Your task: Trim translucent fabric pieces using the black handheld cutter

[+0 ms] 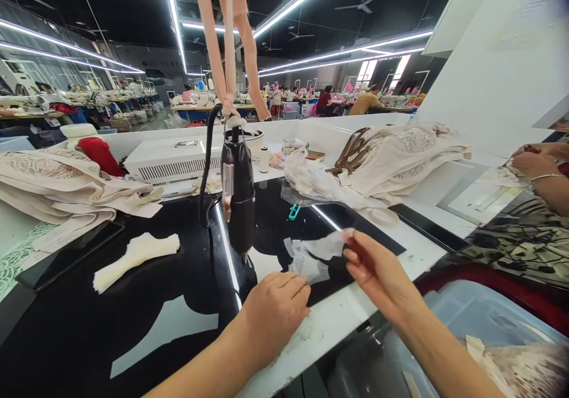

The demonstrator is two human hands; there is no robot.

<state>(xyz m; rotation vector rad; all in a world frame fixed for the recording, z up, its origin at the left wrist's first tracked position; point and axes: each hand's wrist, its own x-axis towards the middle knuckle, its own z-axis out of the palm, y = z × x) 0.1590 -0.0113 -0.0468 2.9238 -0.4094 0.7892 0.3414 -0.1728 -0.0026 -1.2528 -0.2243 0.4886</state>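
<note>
My right hand (373,270) pinches the end of a sheer white fabric piece (322,245) between thumb and fingers, lifted off the black board (195,279). My left hand (278,303) is closed at the board's front edge, its fingertips on the sheer white pieces; some of its fingers are hidden. Just beyond the left hand, a black corded hand tool (240,202) hangs from knotted peach fabric strips (229,42), tip down. To the left lie a stack of cream cut pieces (137,259) and a flat pale blue-grey shaped piece (166,333).
Cream lace garment parts are heaped at left (66,179) and right (404,155). A teal clip (294,212), a plastic bag (306,176) and a white vented box (173,160) stand behind. Another person's hand (540,161) works at far right, above a clear plastic bin (489,315).
</note>
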